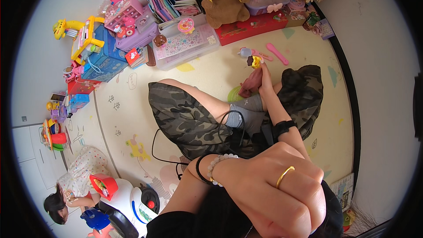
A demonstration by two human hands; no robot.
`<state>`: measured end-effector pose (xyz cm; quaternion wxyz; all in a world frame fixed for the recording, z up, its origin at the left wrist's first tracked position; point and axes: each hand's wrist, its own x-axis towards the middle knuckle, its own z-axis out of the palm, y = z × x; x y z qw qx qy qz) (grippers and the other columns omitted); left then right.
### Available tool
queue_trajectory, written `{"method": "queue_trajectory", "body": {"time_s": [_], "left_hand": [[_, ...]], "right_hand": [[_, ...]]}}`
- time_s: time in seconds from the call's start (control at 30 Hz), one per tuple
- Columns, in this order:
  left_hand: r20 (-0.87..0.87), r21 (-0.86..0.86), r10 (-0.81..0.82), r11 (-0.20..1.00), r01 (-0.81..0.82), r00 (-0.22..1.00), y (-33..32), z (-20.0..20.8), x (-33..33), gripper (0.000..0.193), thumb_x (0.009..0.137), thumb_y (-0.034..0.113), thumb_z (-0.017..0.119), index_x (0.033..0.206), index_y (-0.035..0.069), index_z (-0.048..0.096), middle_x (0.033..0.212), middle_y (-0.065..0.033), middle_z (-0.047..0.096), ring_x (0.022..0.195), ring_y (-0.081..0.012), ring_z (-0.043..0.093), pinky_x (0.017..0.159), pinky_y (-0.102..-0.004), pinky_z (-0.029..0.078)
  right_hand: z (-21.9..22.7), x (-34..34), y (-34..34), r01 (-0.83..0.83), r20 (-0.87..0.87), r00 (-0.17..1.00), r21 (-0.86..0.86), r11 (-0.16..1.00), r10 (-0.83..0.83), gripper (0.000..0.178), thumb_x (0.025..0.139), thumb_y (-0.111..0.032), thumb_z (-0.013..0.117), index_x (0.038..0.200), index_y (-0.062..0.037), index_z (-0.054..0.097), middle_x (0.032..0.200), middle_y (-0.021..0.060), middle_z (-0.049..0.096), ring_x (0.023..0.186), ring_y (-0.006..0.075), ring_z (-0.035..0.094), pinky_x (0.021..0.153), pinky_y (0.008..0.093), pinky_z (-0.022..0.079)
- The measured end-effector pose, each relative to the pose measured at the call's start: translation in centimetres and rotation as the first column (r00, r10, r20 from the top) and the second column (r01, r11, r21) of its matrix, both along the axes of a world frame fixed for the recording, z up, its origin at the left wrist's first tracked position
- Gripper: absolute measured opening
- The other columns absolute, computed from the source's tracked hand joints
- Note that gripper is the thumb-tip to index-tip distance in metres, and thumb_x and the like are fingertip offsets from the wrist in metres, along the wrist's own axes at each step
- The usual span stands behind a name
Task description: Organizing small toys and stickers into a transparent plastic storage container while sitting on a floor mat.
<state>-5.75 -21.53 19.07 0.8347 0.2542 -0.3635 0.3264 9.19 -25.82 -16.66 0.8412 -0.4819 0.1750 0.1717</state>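
My left hand (277, 189), with a gold ring and bracelets at the wrist, is raised very near the camera. Its fingers are curled closed, and whatever is inside them is hidden. Out past my crossed legs, my right hand (265, 76) has its fingers around a small yellow and brown object (254, 61), too small to name. A dusty-pink cloth (251, 84) hangs beside that palm; whether it is gripped I cannot tell. Just beyond the fingers lie a pink stick-like piece (265, 56), a clear pale cup-like piece (245, 52) and a pink rounded-end stick (277, 54).
Along the far edge of the patterned mat (132, 105) stand a plush bear (224, 0), a red box (251, 28), a clear plastic bin (187, 46) and several toys. A black cable (163, 161) crosses my lap. At lower left another person (83, 172) is beside a white toy (125, 196).
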Motion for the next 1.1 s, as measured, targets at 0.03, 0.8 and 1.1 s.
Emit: {"method": "queue_trajectory", "body": {"time_s": [0.03, 0.8, 1.1], "left_hand": [[-0.002, -0.001, 0.0, 1.0, 0.0, 1.0, 0.0, 0.0, 0.0, 0.029, 0.087, 0.015, 0.065, 0.059, 0.009, 0.065, 0.062, -0.0032, 0.063, 0.044, -0.009, 0.048, 0.036, -0.0194, 0.03], [0.023, 0.022, -0.02, 1.0, 0.02, 1.0, 0.6, -0.4, -0.4, 0.017, 0.082, 0.009, 0.062, 0.065, 0.009, 0.066, 0.071, -0.0035, 0.066, 0.048, -0.01, 0.049, 0.039, -0.0211, 0.033], [-0.089, 0.112, -0.027, 0.993, 0.037, 0.996, 1.4, 0.0, -0.9, 0.021, 0.081, 0.009, 0.057, 0.06, 0.008, 0.058, 0.066, -0.0042, 0.061, 0.045, -0.0118, 0.045, 0.038, -0.0234, 0.033]], "right_hand": [[0.0, 0.0, 0.0, 0.0, 0.0, 1.0, 0.0, 1.0, 0.0, 0.041, 0.087, -0.039, 0.061, 0.116, -0.0102, 0.057, 0.106, -0.0001, 0.054, 0.101, 0.0117, 0.048, 0.09, 0.0263, 0.038], [-0.6, 0.2, 0.0, 0.026, 0.007, 1.0, -0.002, 1.0, -0.026, 0.039, 0.087, -0.038, 0.061, 0.115, -0.01, 0.057, 0.105, 0.0008, 0.055, 0.099, 0.0122, 0.05, 0.088, 0.0263, 0.04], [-0.6, 0.1, 0.0, 0.016, 0.0, 1.0, 0.003, 1.0, -0.016, 0.042, 0.087, -0.037, 0.061, 0.118, -0.0098, 0.057, 0.11, 0.0006, 0.055, 0.105, 0.0126, 0.048, 0.093, 0.0269, 0.037]]}}
